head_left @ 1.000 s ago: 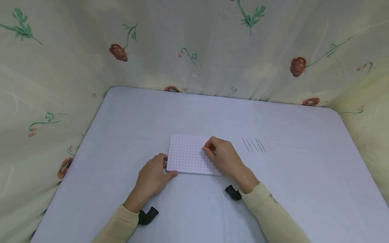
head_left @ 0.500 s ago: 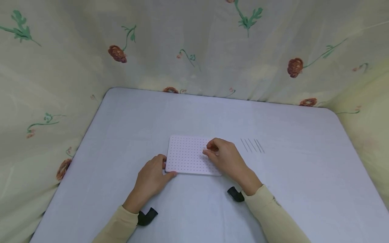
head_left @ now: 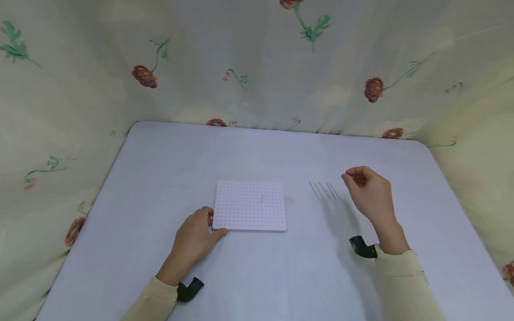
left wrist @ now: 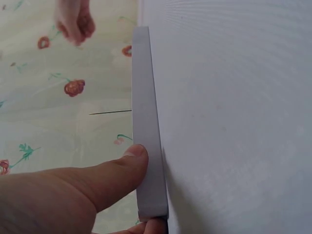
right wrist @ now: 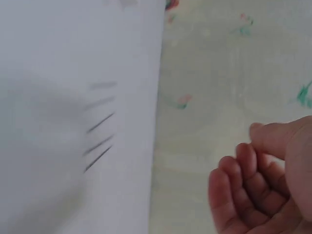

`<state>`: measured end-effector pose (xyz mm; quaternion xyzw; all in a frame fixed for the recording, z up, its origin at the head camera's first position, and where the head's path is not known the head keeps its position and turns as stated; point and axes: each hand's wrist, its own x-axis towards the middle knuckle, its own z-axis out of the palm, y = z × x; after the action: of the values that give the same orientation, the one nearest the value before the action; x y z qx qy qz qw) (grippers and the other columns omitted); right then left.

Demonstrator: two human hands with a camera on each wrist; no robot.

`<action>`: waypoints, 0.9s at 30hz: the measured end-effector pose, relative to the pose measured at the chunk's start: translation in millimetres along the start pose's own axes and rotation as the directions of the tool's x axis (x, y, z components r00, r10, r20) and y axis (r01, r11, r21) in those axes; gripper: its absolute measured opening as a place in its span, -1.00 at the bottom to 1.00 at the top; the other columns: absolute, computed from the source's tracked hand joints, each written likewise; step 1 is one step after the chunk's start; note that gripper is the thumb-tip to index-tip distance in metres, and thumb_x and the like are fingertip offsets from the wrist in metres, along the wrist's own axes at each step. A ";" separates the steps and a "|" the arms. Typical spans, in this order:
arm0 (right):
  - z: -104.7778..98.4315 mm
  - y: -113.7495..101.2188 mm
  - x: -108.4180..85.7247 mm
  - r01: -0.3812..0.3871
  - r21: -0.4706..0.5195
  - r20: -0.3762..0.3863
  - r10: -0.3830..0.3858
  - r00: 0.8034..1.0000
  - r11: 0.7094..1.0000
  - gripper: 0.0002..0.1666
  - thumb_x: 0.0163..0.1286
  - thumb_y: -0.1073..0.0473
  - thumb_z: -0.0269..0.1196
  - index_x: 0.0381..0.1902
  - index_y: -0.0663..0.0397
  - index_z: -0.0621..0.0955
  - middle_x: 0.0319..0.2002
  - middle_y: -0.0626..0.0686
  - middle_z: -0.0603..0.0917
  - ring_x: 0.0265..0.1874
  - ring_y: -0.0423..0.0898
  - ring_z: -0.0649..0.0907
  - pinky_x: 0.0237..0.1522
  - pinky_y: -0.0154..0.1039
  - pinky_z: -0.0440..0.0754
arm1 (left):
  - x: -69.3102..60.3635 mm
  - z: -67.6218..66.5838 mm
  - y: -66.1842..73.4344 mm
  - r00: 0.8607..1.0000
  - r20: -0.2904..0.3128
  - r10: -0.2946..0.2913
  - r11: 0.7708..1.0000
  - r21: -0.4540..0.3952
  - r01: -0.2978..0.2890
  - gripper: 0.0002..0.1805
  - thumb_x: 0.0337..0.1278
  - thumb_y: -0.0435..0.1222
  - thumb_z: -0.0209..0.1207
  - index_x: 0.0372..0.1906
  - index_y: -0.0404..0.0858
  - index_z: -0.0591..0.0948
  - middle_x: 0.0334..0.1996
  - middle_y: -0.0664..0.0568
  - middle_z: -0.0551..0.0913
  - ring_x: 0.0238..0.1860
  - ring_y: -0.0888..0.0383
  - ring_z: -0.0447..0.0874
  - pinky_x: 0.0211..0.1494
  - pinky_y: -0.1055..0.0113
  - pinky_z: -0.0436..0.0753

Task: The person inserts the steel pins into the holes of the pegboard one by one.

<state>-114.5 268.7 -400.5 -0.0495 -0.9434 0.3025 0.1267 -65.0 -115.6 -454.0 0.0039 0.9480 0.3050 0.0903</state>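
A white pegboard [head_left: 241, 218] with rows of small holes lies mid-table. My left hand [head_left: 192, 238] grips its near left corner; in the left wrist view the thumb [left wrist: 131, 161] presses along the board's side wall [left wrist: 144, 97]. One thin dark needle [head_left: 262, 199] stands in a hole right of the board's centre, and the left wrist view shows this needle [left wrist: 110, 112] jutting out. To the right my right hand [head_left: 369, 196] hovers above the table, its fingers loosely curled with nothing visible between them. Several loose needles [head_left: 313, 191] lie in a slanted row between board and hand.
A white cloth covers the table [head_left: 249, 276]. Flower-printed curtains [head_left: 192, 67] hang behind it and at both sides. Each wrist carries a black camera mount, such as the right one [head_left: 361, 247], which projects inward over the table.
My right hand has left the board and moved right, past the loose needles. The needle it was holding now stands in the board. My left hand keeps its grip; the view has shifted slightly.
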 end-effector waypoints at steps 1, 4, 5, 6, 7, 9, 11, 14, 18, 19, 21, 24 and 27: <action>-1.1 7.4 0.6 -0.044 -0.022 0.029 0.045 0.999 0.999 -0.66 0.50 0.03 0.24 -0.05 0.23 0.66 -0.18 0.22 0.76 -0.19 0.09 0.72 -0.28 -0.54 0.47 | -0.4 -0.2 -0.8 1.000 0.000 0.001 1.000 0.002 -0.001 -0.42 0.09 -0.16 0.48 0.11 -0.40 0.56 -0.18 -0.09 0.67 -0.29 0.09 0.58 -0.34 0.31 0.47; 2.8 27.5 2.6 -0.108 -0.100 0.143 0.121 0.982 0.989 -0.63 0.50 0.01 0.23 -0.02 0.22 0.68 -0.16 0.24 0.76 -0.18 0.11 0.71 -0.27 -0.31 0.53 | 0.4 -0.2 -3.4 1.000 -0.007 0.007 1.000 0.004 -0.006 -0.40 0.10 -0.14 0.47 0.13 -0.41 0.56 -0.17 -0.10 0.67 -0.28 0.08 0.59 -0.33 0.31 0.47; 6.1 33.1 3.5 -0.115 -0.118 0.179 0.135 0.975 0.986 -0.63 0.50 0.01 0.23 -0.02 0.22 0.68 -0.15 0.24 0.77 -0.17 0.12 0.70 -0.27 -0.24 0.55 | 0.7 -0.6 -4.1 1.000 -0.010 0.008 1.000 0.004 -0.008 -0.40 0.10 -0.14 0.47 0.14 -0.41 0.56 -0.17 -0.10 0.67 -0.27 0.07 0.60 -0.33 0.31 0.47; 9.7 38.1 4.4 -0.120 -0.135 0.208 0.147 0.967 0.984 -0.63 0.49 0.02 0.23 -0.02 0.22 0.69 -0.14 0.24 0.77 -0.17 0.12 0.70 -0.25 -0.19 0.55 | 1.2 -1.0 -4.5 1.000 -0.014 0.011 1.000 0.004 -0.011 -0.40 0.10 -0.14 0.47 0.14 -0.41 0.56 -0.17 -0.11 0.67 -0.27 0.06 0.60 -0.33 0.31 0.47; 13.2 41.8 5.0 -0.123 -0.147 0.230 0.155 0.961 0.981 -0.64 0.49 0.02 0.23 -0.02 0.21 0.70 -0.14 0.24 0.78 -0.17 0.12 0.70 -0.23 -0.16 0.56 | 1.6 -1.3 -4.7 1.000 -0.017 0.013 1.000 0.003 -0.013 -0.39 0.10 -0.14 0.47 0.15 -0.41 0.55 -0.17 -0.11 0.67 -0.27 0.06 0.60 -0.33 0.32 0.47; 18.8 47.5 6.7 -0.128 -0.169 0.252 0.168 0.953 0.977 -0.64 0.48 0.03 0.22 -0.04 0.21 0.72 -0.14 0.23 0.78 -0.16 0.13 0.70 -0.20 -0.11 0.57 | 2.3 -2.2 -4.4 1.000 -0.019 0.018 1.000 -0.003 -0.018 -0.38 0.10 -0.15 0.47 0.16 -0.42 0.55 -0.17 -0.12 0.67 -0.27 0.05 0.59 -0.34 0.31 0.47; 21.3 50.1 7.6 -0.138 -0.184 0.255 0.183 0.949 0.973 -0.64 0.47 0.03 0.21 -0.06 0.22 0.73 -0.15 0.23 0.78 -0.17 0.14 0.70 -0.21 -0.10 0.56 | 3.0 -3.1 -3.2 1.000 -0.017 0.021 1.000 -0.007 -0.022 -0.38 0.11 -0.15 0.46 0.17 -0.43 0.54 -0.17 -0.12 0.66 -0.26 0.05 0.59 -0.33 0.30 0.47; 20.8 50.3 7.8 -0.150 -0.205 0.250 0.200 0.947 0.967 -0.62 0.46 0.02 0.21 -0.08 0.23 0.74 -0.17 0.23 0.79 -0.19 0.14 0.70 -0.24 -0.11 0.56 | 5.0 -2.8 -1.3 1.000 -0.015 0.027 1.000 -0.005 -0.027 -0.38 0.13 -0.15 0.45 0.18 -0.42 0.53 -0.14 -0.12 0.67 -0.23 0.05 0.60 -0.30 0.29 0.49; 18.8 48.7 6.7 -0.185 -0.216 0.263 0.239 0.935 0.959 -0.61 0.46 0.01 0.21 -0.10 0.25 0.74 -0.17 0.24 0.79 -0.20 0.14 0.69 -0.25 -0.13 0.55 | 6.7 -1.9 1.2 0.999 -0.014 0.031 1.000 -0.002 -0.031 -0.38 0.12 -0.14 0.46 0.17 -0.41 0.54 -0.13 -0.12 0.68 -0.23 0.06 0.61 -0.29 0.30 0.50; 18.9 48.5 6.4 -0.195 -0.220 0.271 0.252 0.929 0.956 -0.61 0.46 0.01 0.21 -0.10 0.25 0.74 -0.16 0.24 0.78 -0.19 0.14 0.68 -0.25 -0.12 0.55 | 6.5 -1.8 1.6 0.999 -0.013 0.031 1.000 -0.003 -0.031 -0.38 0.12 -0.15 0.46 0.17 -0.42 0.54 -0.14 -0.12 0.68 -0.25 0.06 0.61 -0.30 0.30 0.49; 19.6 48.7 5.9 -0.215 -0.230 0.289 0.278 0.916 0.949 -0.61 0.46 0.02 0.20 -0.10 0.25 0.73 -0.15 0.26 0.77 -0.18 0.15 0.68 -0.23 -0.09 0.56 | 5.2 -1.7 2.1 0.999 -0.006 0.031 1.000 -0.004 -0.031 -0.38 0.11 -0.16 0.47 0.16 -0.42 0.54 -0.17 -0.11 0.67 -0.28 0.07 0.59 -0.33 0.31 0.47; 22.1 47.8 5.1 -0.230 -0.247 0.315 0.303 0.900 0.941 -0.62 0.46 0.05 0.17 -0.09 0.25 0.73 -0.11 0.28 0.76 -0.15 0.17 0.68 -0.20 -0.06 0.59 | 2.2 -1.0 1.1 1.000 0.001 0.026 1.000 -0.005 -0.026 -0.40 0.10 -0.17 0.48 0.14 -0.43 0.55 -0.19 -0.11 0.66 -0.30 0.07 0.57 -0.34 0.31 0.46; 23.8 45.9 5.0 -0.221 -0.260 0.331 0.302 0.894 0.940 -0.64 0.44 0.07 0.16 -0.12 0.25 0.74 -0.12 0.28 0.76 -0.15 0.17 0.69 -0.20 -0.04 0.61 | -1.0 -0.2 0.1 1.000 0.006 0.011 1.000 -0.004 -0.011 -0.40 0.09 -0.18 0.48 0.15 -0.42 0.55 -0.19 -0.10 0.66 -0.30 0.07 0.57 -0.34 0.32 0.45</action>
<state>-125.0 293.5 -445.0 -0.1329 -0.9621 0.2166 -0.0994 -64.0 -115.7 -453.7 0.0097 0.9471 0.3076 0.0914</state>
